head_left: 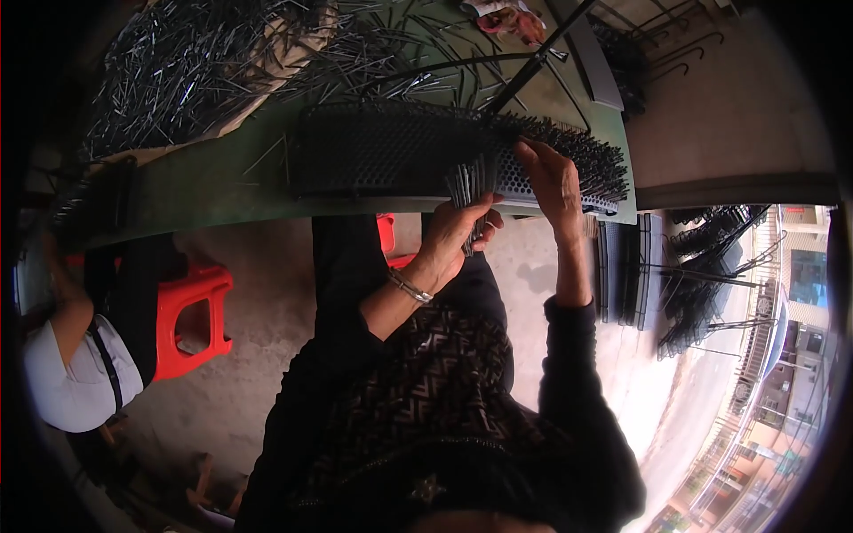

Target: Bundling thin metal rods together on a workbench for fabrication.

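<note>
A bundle of thin dark rods (471, 185) stands upright in my left hand (451, 234), its fingers wrapped round the lower part at the table's front edge. In front of me lies a long black perforated tray (373, 151) with rows of small holes. Many short rods (591, 153) stand packed in its right end. My right hand (555, 185) is over the tray beside these rods, thumb and fingers pinched together at the holes. Whatever is between those fingertips is too small and dark to make out.
Loose rods (187, 84) are heaped on brown sacking at the far left of the green table (200, 197). A dark metal bar (538, 64) slants above the tray. A person (80, 373) sits at left by a red stool (197, 324). Black wire racks (702, 289) stand at right.
</note>
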Demonstrator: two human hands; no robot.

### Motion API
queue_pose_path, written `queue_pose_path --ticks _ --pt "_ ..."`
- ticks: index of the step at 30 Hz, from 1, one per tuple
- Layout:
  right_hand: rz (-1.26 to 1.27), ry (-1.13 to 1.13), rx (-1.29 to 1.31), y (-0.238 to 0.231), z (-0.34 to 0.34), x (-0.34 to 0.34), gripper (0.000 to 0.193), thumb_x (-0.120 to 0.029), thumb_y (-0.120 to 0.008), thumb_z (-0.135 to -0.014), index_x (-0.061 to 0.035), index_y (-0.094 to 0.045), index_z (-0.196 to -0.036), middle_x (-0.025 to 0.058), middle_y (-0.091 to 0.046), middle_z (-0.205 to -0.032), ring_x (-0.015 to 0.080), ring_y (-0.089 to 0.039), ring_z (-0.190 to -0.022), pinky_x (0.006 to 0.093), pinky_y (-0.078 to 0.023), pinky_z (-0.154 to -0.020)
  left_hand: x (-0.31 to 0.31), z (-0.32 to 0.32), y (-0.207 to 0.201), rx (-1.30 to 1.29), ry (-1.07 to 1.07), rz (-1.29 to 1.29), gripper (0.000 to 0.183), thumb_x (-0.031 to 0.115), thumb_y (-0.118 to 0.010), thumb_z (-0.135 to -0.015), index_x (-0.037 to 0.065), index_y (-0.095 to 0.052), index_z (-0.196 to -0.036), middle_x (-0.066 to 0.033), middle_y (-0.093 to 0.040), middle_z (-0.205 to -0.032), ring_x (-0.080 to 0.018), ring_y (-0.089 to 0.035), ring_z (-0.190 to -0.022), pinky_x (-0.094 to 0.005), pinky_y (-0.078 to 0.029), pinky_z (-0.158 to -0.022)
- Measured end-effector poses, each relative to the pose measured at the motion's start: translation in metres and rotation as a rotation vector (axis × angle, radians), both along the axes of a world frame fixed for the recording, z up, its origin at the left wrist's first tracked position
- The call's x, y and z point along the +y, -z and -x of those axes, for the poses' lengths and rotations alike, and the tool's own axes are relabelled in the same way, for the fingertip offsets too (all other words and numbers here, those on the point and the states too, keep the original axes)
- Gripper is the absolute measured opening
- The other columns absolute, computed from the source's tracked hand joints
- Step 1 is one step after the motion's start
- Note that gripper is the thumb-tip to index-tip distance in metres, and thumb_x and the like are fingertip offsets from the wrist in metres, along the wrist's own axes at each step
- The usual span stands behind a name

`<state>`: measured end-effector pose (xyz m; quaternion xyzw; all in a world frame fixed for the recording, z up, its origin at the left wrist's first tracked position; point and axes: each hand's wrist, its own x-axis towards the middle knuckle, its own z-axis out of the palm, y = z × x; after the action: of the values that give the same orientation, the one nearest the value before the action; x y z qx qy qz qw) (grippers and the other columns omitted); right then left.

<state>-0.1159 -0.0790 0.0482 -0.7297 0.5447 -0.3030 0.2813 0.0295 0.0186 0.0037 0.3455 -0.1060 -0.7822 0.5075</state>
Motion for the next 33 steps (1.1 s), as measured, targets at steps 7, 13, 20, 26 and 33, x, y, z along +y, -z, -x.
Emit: queue_pose_path --ticks 7,13,20,26,33 --pt "-0.497 -0.3 -0.276 0.012 0.019 -0.001 0.02 -0.02 -0.066 -0.089 -0.0035 -0.062 -0.077 -0.0016 -0.054 -0.069 0.0071 -0.048 -0.068 0.0243 -0.038 -0.061 0.002 0.001 -0.018 -0.143 0.081 0.045 0.024 0.027 -0.059 -0.095 0.006 -0.063 -0.106 -0.008 -0.069 -0.087 -0.0076 -0.052 -0.059 -0.0199 -0.032 -0.048" --pt "-0.524 -0.276 -0.199 0.001 0.017 0.008 0.017 -0.016 -0.066 -0.088 0.0005 -0.066 -0.084 -0.0013 -0.055 -0.07 0.007 -0.048 -0.067 0.0256 -0.038 -0.059 0.0 0.004 -0.004 -0.229 0.05 0.061 0.022 0.028 -0.058 -0.095 0.007 -0.063 -0.101 -0.0082 -0.069 -0.081 -0.0066 -0.052 -0.056 -0.0186 -0.03 -0.044" --pt "-0.474 -0.213 -0.356 0.001 0.016 0.016 0.024 -0.021 -0.064 -0.089 0.0021 -0.068 -0.091 0.0029 -0.06 -0.071 0.0094 -0.054 -0.066 0.0242 -0.044 -0.062 -0.003 0.002 -0.011 -0.354 0.073 0.128 0.024 0.028 -0.056 -0.095 0.005 -0.064 -0.097 -0.0085 -0.07 -0.079 -0.0054 -0.051 -0.052 -0.0181 -0.028 -0.041" --pt "-0.471 -0.181 -0.377 0.002 0.02 0.019 0.025 -0.022 -0.063 -0.089 0.0026 -0.067 -0.094 0.0055 -0.063 -0.072 0.0112 -0.059 -0.065 0.0243 -0.049 -0.062 -0.001 0.003 -0.012 -0.39 0.109 0.168 0.026 0.03 -0.056 -0.095 0.005 -0.064 -0.097 -0.0078 -0.071 -0.081 -0.0048 -0.055 -0.056 -0.0169 -0.027 -0.041" --pt "-0.534 -0.193 -0.338 -0.013 0.023 0.022 0.017 -0.012 -0.057 -0.091 0.0034 -0.064 -0.091 0.0075 -0.065 -0.075 0.0142 -0.066 -0.07 0.0253 -0.053 -0.065 -0.001 0.009 -0.009 -0.323 0.117 0.121 0.027 0.031 -0.055 -0.096 0.005 -0.062 -0.099 -0.0101 -0.072 -0.092 -0.0104 -0.065 -0.066 -0.0169 -0.032 -0.042"
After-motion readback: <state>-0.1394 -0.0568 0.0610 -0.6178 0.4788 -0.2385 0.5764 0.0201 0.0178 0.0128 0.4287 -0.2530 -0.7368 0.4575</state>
